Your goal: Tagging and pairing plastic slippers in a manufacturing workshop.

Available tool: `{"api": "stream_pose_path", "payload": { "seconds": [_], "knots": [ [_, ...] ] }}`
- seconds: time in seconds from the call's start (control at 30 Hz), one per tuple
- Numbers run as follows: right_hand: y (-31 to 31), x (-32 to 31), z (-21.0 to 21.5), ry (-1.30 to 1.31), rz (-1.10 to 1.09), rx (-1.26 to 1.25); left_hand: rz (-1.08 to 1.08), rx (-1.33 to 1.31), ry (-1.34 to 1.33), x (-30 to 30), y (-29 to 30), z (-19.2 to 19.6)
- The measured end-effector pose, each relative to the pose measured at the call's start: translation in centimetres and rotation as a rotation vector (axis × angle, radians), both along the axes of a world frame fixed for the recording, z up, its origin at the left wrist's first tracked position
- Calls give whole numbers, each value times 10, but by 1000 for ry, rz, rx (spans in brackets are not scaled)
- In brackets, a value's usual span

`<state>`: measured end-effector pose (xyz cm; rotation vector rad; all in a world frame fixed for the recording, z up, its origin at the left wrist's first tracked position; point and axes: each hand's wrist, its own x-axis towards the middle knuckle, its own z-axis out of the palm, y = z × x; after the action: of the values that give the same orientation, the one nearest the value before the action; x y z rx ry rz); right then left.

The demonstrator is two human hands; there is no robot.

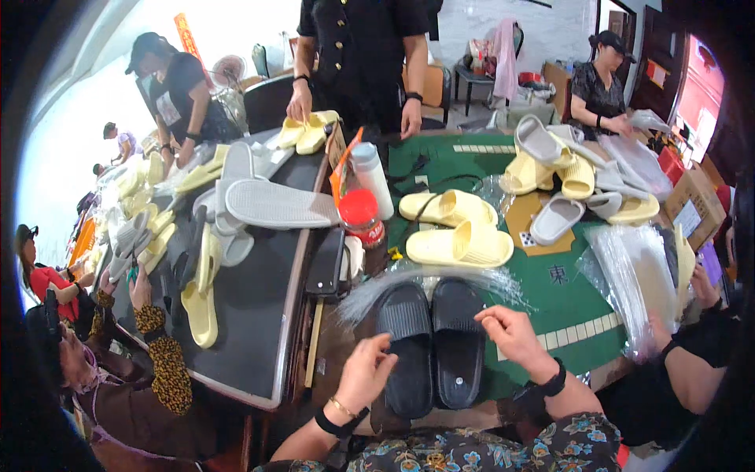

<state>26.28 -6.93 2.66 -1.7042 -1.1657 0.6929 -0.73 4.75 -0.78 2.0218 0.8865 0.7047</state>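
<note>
1. Left of the red-lidded jar (362,216), the dark worktop (263,315) carries loose grey slippers (279,203) and a pale yellow slipper (200,315), none of them bagged; that lot looks unfinished.

2. Nearer the wearer than the jar is the left hand (364,377), thumb and fingers spread with nothing seen in the grip. It is at the left edge of the black slippers (432,346); whether it touches them cannot be told.

3. To the jar's right and nearer the wearer, the black slippers lie side by side on the green worktop (543,291), between the two hands, soles down and toes pointing away. Pairing looks done; no wrap shows around them, so bagging appears left. Clear plastic film (425,273) arcs just beyond their toes.

4. Right of the jar, pale yellow slippers (460,244) also lie unwrapped, seemingly still to be dealt with.

5. Further right of the jar and nearer the wearer is the right hand (515,337), fingers curled with the tips beside the right-hand slipper's strap; whether they pinch anything thin cannot be told.

6. Far right of the jar, clear bags (633,267) lie stacked, a co-worker's hand (659,334) at their near edge.
</note>
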Motion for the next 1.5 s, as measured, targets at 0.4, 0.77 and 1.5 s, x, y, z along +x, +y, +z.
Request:
{"api": "stream_pose_path", "payload": {
  "seconds": [0.4,0.77,1.5],
  "knots": [
    [35,-79,20,400,280,150,-582,-1019,-25,43,-44,13],
    [14,-59,37,-514,429,317,-497,-797,37,17,0,62],
    [-26,-34,14,-546,120,302,-207,658,32,6,-15,70]
  ]
}}
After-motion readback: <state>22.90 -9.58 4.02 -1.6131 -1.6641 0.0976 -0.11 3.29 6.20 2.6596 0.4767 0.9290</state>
